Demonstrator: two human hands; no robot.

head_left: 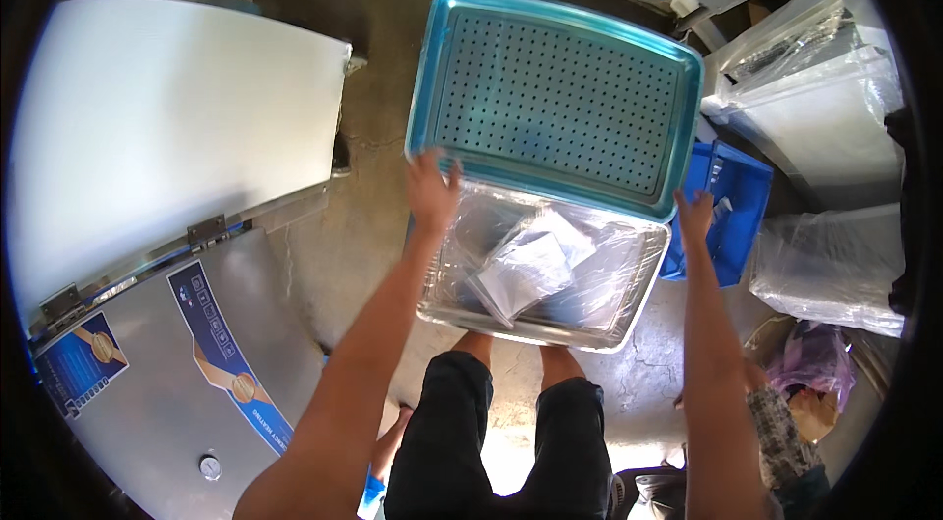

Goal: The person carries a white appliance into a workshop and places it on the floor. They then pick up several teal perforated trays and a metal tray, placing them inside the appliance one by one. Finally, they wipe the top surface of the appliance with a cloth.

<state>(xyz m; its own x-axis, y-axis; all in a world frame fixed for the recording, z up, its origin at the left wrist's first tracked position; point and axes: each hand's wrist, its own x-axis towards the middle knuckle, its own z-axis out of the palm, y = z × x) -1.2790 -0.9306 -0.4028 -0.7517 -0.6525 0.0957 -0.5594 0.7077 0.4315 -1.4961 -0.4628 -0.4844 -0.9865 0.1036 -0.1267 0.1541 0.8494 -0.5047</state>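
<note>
A large perforated tray [560, 108] with a bluish-green sheen is held level in front of me, its many small holes covering the base. My left hand [432, 191] grips its near left corner, thumb pointing inward over the rim. At its near right corner, my right hand [695, 216] is closed on the rim. Partly hidden under its near edge is a shiny metal tray [638, 299] covered in clear plastic film. On that film lies a white packet or folded papers [535, 265]; I cannot tell which.
A blue plastic crate [751, 196] stands right of the trays with small items inside. Film-wrapped boxy units [825, 108] line the right side. To the left is a steel appliance [157, 363] with a white panel [187, 98]. Another person's patterned clothing [781, 432] shows at lower right.
</note>
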